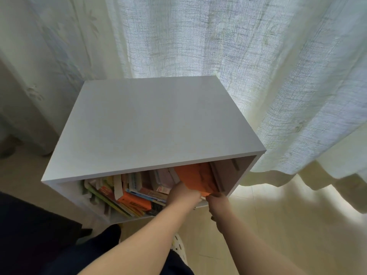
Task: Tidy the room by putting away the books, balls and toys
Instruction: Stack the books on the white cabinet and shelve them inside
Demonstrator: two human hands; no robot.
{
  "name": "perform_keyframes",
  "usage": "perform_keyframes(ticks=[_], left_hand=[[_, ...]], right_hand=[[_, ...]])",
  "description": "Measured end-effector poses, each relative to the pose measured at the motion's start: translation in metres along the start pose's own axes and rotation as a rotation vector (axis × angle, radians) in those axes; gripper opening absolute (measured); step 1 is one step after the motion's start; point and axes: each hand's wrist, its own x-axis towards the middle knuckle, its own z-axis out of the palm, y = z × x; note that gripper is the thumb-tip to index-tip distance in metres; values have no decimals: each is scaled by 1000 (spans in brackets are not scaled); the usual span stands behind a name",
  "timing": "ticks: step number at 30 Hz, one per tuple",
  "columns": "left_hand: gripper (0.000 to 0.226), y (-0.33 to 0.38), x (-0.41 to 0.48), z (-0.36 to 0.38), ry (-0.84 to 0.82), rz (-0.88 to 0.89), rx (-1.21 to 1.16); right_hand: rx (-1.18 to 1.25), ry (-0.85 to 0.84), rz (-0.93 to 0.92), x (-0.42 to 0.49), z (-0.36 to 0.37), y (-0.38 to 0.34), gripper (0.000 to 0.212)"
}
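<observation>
A white cabinet [151, 124] stands before me with its open shelf facing me. Inside, an orange book [195, 178] leans upright at the right end of the shelf. My left hand [183, 195] grips its lower left edge. My right hand [218, 205] holds its bottom corner from the right, thumb on the cover. Several other books [131, 197] lean and lie in a loose pile at the left and middle of the shelf. The cabinet top hides the upper part of the shelf.
Pale curtains [258, 76] hang behind and to the right of the cabinet, pooling on the beige tiled floor [278, 225]. My dark clothing [49, 235] fills the lower left. A spotted white cloth [179, 247] shows under my left forearm.
</observation>
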Motion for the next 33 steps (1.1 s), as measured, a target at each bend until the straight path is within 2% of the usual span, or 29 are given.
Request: perform_keyframes(ticks=[4, 6, 9, 13, 16, 20, 23, 26, 33], left_hand=[[14, 4, 14, 5, 192, -214, -340], [18, 4, 19, 4, 263, -263, -460], [29, 7, 21, 5, 329, -291, -469], [31, 14, 22, 11, 268, -320, -460], [34, 22, 20, 13, 215, -250, -334], [27, 32, 13, 23, 129, -146, -263], [44, 34, 14, 26, 133, -130, -203], [39, 33, 12, 24, 202, -173, -244], [30, 25, -32, -1, 247, -44, -355]], right_hand=[[24, 16, 4, 1, -5, 5, 14], [52, 19, 6, 0, -9, 9, 12], [76, 24, 12, -1, -17, 15, 16], [73, 27, 45, 4, -22, 20, 23], [70, 28, 45, 7, -23, 19, 27], [88, 8, 58, 7, -27, 17, 15], [74, 1, 55, 2, -29, 19, 16], [44, 14, 54, -4, -36, 24, 29], [-5, 138, -50, -30, -53, 14, 29]])
